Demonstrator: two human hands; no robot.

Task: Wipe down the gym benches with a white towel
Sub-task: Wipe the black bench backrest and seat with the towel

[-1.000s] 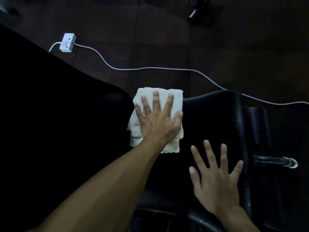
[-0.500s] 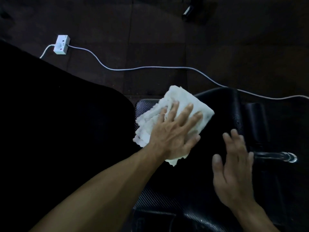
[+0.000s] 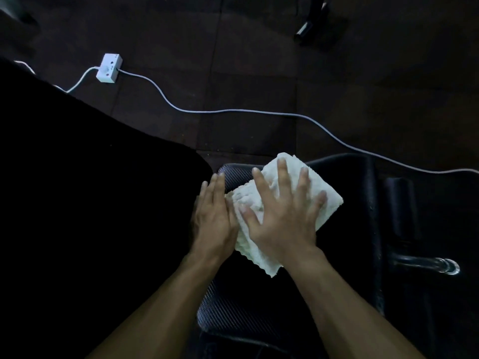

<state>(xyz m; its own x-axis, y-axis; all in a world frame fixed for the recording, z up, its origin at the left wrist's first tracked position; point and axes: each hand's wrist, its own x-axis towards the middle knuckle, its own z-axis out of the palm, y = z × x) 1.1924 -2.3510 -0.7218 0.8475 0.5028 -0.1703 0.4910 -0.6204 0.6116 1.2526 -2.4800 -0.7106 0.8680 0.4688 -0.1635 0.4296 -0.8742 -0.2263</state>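
Towel [image 3: 287,203] lay flat on the black bench [image 3: 350,229] under my spread right hand [image 3: 282,224], my flat left hand [image 3: 215,218] beside it.

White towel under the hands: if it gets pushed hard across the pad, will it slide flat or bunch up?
The white towel looks soft and folded in layers with a ragged edge, so it would probably bunch. The right hand pressing it flat with spread fingers should help. The bench pad looks textured, likely adding drag.

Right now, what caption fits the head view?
Right hand presses folded white towel onto black padded bench seat; left hand rests flat beside it.
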